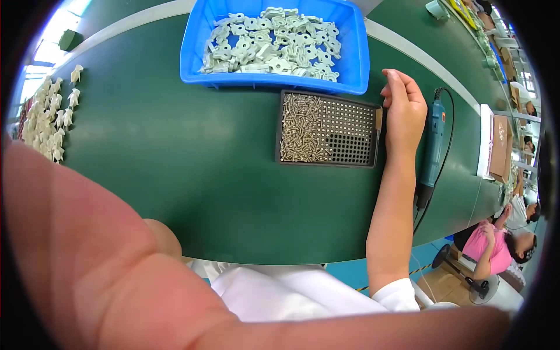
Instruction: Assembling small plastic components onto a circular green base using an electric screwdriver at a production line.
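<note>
Dozens of pale plastic parts (44, 119) clustered at the far left of the green bench (175, 146). Left hand (111, 262) looms blurred across my lower left; can't tell whether its grip is clenched or loose. Mid-view, far side: blue bin (354, 52), holding heaped pale holed pieces (274, 44). Just nearer, on the bench, I have the black screw tray (350, 149): loose screws (300, 128) piled left, dark open holes lower right. Right hand (404, 111) just beyond the tray's right edge, fingers loosely bent, grip released. Farther right, a teal electric screwdriver (434, 143) lies lengthwise.
</note>
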{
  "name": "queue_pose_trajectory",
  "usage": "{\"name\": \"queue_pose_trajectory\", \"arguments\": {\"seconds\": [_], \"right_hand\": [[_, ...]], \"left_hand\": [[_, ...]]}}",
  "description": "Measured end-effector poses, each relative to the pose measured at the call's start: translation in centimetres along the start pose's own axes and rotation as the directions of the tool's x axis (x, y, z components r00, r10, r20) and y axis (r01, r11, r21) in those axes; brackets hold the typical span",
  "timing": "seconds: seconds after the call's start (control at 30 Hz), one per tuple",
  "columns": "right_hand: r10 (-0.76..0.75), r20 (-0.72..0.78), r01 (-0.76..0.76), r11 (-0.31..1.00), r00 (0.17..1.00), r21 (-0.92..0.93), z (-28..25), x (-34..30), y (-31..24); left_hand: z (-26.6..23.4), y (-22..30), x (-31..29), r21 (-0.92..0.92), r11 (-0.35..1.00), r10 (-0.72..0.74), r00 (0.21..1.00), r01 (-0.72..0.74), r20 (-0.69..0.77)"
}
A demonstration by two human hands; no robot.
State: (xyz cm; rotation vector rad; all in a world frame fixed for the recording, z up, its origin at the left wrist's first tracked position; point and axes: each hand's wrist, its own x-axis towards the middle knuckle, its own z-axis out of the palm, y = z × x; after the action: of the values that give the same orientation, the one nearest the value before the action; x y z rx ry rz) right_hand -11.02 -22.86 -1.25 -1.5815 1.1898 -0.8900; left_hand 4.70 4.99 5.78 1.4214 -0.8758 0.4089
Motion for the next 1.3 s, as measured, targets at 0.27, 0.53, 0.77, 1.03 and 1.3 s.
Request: {"name": "queue_pose_trajectory", "arguments": {"seconds": [0.27,0.53,0.77,1.03,1.3], "right_hand": [[-0.018,-0.010,0.018,1.000,1.000,-0.001,0.0,0.4,0.0],[-0.043,0.022,0.042,0.998,0.999,0.049,-0.1,-0.2,0.0],[-0.008,0.023,0.006,0.995,1.000,0.095,-0.6,0.1,0.9],[-0.018,0.040,0.014,0.996,0.999,0.089,0.3,0.4,0.7],[-0.062,0.023,0.060,0.993,0.998,0.099,-1.0,0.1,1.4]], "left_hand": [[0.1,-0.2,2.3,0.056,0.994,0.093,0.995,-0.090,-0.041],[1.9,0.4,9.1,0.192,0.916,0.368,0.928,-0.352,-0.054],[10.1,-6.6,4.7,0.359,0.910,-0.081,0.760,-0.207,0.644],[11.2,-6.6,3.7,0.406,0.880,-0.147,0.673,-0.245,0.725],[11.3,-6.3,2.8,0.450,0.844,-0.185,0.628,-0.293,0.756]]}}
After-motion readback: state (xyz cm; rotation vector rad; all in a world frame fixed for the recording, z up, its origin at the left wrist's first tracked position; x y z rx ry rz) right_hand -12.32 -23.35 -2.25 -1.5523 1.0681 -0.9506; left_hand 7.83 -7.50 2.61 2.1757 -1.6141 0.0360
